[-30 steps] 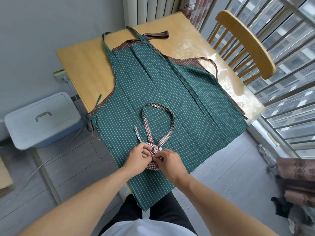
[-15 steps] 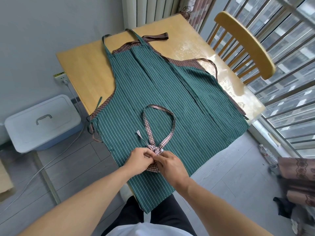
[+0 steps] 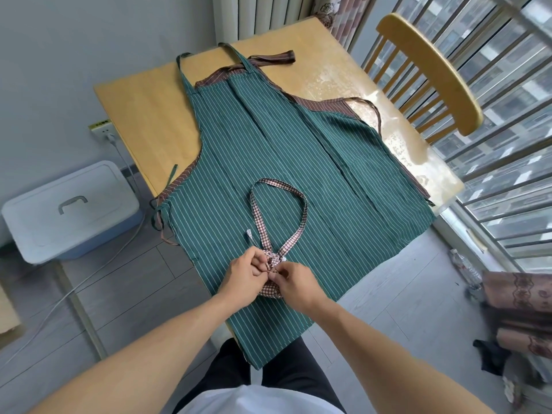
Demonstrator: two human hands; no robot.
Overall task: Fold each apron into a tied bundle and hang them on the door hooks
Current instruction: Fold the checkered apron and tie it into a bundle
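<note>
On the near edge of the bench (image 3: 143,115), head view, one view only.

Item: checked bundle (image 3: 270,289), a small folded apron in red-and-white check, lying on top of the green apron (image 3: 286,162), at that apron's near hem. Placed there, by judgement, because the spread cloth gives a flat bed for tying.

Item: checked loop (image 3: 279,204), the bundle's neck strap, laid out flat beyond the knot, away from the person; likely left free so that it can go over a door hook. A short strap end (image 3: 249,236) sticks out just left of the loop.

Item: left hand (image 3: 243,277), fingers curled on the left side of the knot, pinching it. Right hand (image 3: 294,283), fingers pinching the knot or strap from the right. Both press together at the knot; judged to be drawing it tight.

Item: green apron, striped, spread full over the bench, its hem hanging off the near edge. Not yet folded.

Item: brown apron (image 3: 328,103), beneath the green apron, only its edges showing. Not yet folded.

Door hooks: not in view.

Beside the bench: chair (image 3: 430,73) to the right, storage box (image 3: 68,210) on the floor to the left.
</note>
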